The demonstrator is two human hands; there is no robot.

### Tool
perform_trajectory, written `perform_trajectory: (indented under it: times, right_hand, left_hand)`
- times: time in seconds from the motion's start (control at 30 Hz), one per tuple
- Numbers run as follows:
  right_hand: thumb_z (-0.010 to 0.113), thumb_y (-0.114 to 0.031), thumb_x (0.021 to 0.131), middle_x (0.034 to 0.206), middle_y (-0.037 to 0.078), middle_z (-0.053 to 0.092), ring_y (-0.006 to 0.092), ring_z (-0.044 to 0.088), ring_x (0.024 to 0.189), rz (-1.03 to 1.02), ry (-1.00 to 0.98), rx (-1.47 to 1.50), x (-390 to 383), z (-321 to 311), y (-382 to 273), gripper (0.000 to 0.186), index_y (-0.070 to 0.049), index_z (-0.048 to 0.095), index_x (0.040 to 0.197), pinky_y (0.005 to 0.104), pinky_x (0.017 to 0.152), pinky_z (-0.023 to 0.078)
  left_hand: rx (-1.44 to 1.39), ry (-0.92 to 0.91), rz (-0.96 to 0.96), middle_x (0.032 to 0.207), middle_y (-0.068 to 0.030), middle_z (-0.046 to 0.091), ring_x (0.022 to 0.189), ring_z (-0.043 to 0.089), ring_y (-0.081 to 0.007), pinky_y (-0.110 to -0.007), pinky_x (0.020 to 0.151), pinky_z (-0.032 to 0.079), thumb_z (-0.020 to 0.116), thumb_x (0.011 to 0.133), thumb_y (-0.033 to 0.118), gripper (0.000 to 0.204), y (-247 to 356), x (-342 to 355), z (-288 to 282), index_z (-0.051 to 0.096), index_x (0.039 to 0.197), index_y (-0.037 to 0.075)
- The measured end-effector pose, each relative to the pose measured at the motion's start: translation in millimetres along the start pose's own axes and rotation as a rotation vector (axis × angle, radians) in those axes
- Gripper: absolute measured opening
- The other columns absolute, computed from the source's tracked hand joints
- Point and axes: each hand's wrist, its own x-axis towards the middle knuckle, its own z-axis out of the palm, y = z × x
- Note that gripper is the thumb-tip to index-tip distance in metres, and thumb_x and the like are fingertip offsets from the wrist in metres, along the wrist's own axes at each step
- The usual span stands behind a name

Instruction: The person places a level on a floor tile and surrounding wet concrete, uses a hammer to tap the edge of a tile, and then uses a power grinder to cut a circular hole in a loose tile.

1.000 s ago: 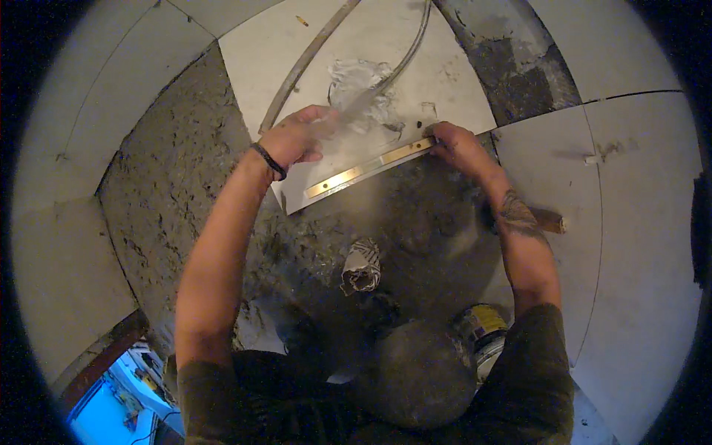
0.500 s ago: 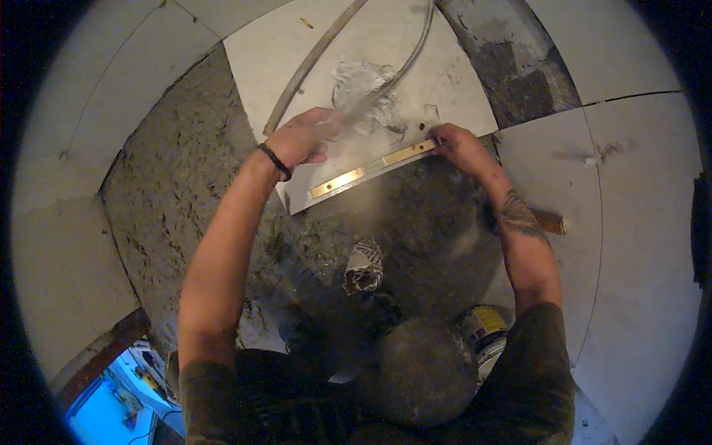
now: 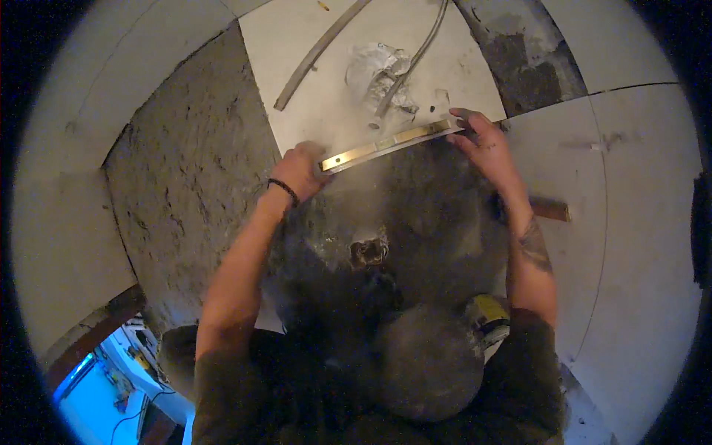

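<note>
A gold-coloured straight bar (image 3: 386, 144) with a pale lower strip lies at an angle along the near edge of a white tile (image 3: 289, 44). My left hand (image 3: 305, 170), wearing a dark wristband, has its fingers closed on the bar's left end, partly hidden behind the knuckles. My right hand (image 3: 482, 144) grips the right end between thumb and fingers. On the tile above lie crumpled pale plastic (image 3: 367, 70), a straight grey length of hose (image 3: 319, 55) and a thinner curved one (image 3: 423, 48). Haze blurs the rough grey screed (image 3: 185, 148) below.
Large light slabs (image 3: 630, 222) surround the screed. A torn paper-like roll (image 3: 368, 252) stands near the middle, a yellow-labelled can (image 3: 489, 319) at lower right and a brown block (image 3: 549, 209) at right. At lower left is a blue-lit opening (image 3: 96, 393) with clutter.
My left hand has moved down from over the hoses onto the bar's left end. The bar and right hand appear higher, as does the whole view slightly. The paper roll looks hazier.
</note>
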Motion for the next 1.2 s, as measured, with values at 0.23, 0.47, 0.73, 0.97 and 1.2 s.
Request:
perform_trajectory:
  times: [0.23,0.47,0.73,0.97,1.2]
  right_hand:
    - [0.07,-0.013,0.077,0.103,0.013,0.062,0.0255,0.061,0.092,-0.063,0.075,0.076,-22,4,-47,0.04,-0.006,0.058,0.114,0.0333,0.081,0.048]
    - [0.07,-0.012,0.077,0.102,0.013,0.062,0.0236,0.061,0.091,-0.023,0.098,0.059,-36,-4,-55,0.038,-0.004,0.059,0.113,0.0329,0.082,0.048]
    - [0.07,-0.016,0.077,0.101,0.013,0.062,0.0238,0.062,0.09,0.01,0.095,0.015,-47,-8,-44,0.039,-0.005,0.059,0.113,0.0327,0.079,0.049]
    - [0.065,-0.002,0.081,0.112,0.007,0.059,0.018,0.058,0.101,0.117,0.038,0.086,-50,-13,-52,0.037,-0.002,0.056,0.116,0.0287,0.086,0.047]
    - [0.07,-0.012,0.077,0.102,0.012,0.062,0.023,0.063,0.092,0.05,0.095,0.078,-51,-11,-42,0.038,-0.003,0.058,0.112,0.0315,0.078,0.049]
  left_hand:
    - [0.003,0.158,-0.07,0.11,-0.0128,0.057,0.097,0.056,-0.0358,-0.042,0.085,0.047,0.063,0.078,0.024,0.024,-10,-16,31,0.062,0.098,0.011]
    - [0.035,0.154,-0.1,0.118,-0.0109,0.055,0.104,0.054,-0.0335,-0.042,0.087,0.046,0.063,0.079,0.025,0.024,-4,-21,31,0.063,0.099,0.012]
    - [0.044,0.173,-0.095,0.12,-0.0105,0.054,0.106,0.054,-0.0329,-0.042,0.089,0.046,0.065,0.077,0.022,0.027,-5,-24,31,0.063,0.102,0.012]
    - [0.038,0.152,-0.092,0.121,-0.01,0.054,0.105,0.054,-0.032,-0.041,0.089,0.046,0.067,0.075,0.02,0.027,-5,-22,26,0.064,0.1,0.012]
    - [0.048,0.151,-0.1,0.121,-0.0093,0.054,0.105,0.054,-0.0317,-0.041,0.089,0.046,0.067,0.074,0.019,0.026,-2,-22,24,0.065,0.098,0.013]
